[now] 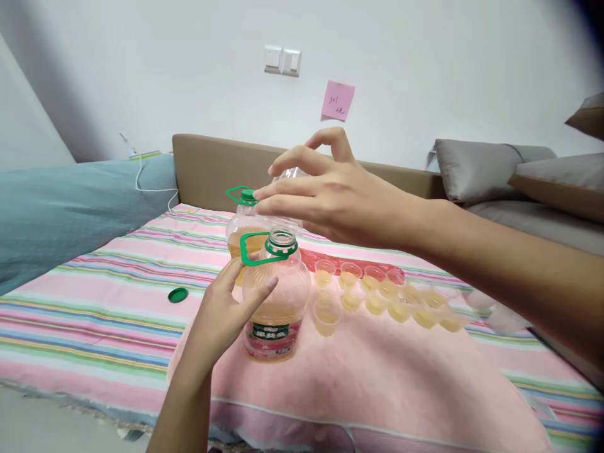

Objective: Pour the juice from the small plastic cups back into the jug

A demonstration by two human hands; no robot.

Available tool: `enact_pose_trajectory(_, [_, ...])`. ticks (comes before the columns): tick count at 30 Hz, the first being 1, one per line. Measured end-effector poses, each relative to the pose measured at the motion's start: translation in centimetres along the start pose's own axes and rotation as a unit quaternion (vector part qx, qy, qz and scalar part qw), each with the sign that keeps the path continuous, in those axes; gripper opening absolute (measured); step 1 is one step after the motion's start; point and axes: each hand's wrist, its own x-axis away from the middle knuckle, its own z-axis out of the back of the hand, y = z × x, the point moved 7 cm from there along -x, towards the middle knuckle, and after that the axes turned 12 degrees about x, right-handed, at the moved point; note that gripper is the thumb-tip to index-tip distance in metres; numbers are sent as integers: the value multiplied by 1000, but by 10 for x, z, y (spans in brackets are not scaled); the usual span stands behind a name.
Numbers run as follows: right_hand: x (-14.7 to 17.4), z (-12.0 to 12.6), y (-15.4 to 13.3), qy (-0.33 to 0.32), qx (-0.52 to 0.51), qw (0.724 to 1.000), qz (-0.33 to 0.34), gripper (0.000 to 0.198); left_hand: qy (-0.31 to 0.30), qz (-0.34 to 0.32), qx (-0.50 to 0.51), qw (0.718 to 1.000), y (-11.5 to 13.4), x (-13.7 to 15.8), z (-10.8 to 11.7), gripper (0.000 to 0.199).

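Note:
My left hand grips the shoulder of an uncapped clear bottle, thumb across the front and fingers behind the green handle. The bottle stands upright, partly filled with yellowish drink. Above its open neck my right hand has its fingers curled round a clear plastic cup, mostly hidden by the hand. Just behind stands a second bottle with its green cap on. To the right, several small clear cups of yellow drink stand close together in rows.
A loose green cap lies on the striped sheet at left. The bottle and cups rest on a pink cushion, with a red plastic packet behind the cups. Grey pillows lie at right.

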Motion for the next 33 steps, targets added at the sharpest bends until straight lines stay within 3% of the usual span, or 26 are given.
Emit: enact_pose_trajectory(33, [1, -8, 1, 7, 20, 1000, -23, 44, 2, -2, -8, 1000, -2, -1, 0, 54])
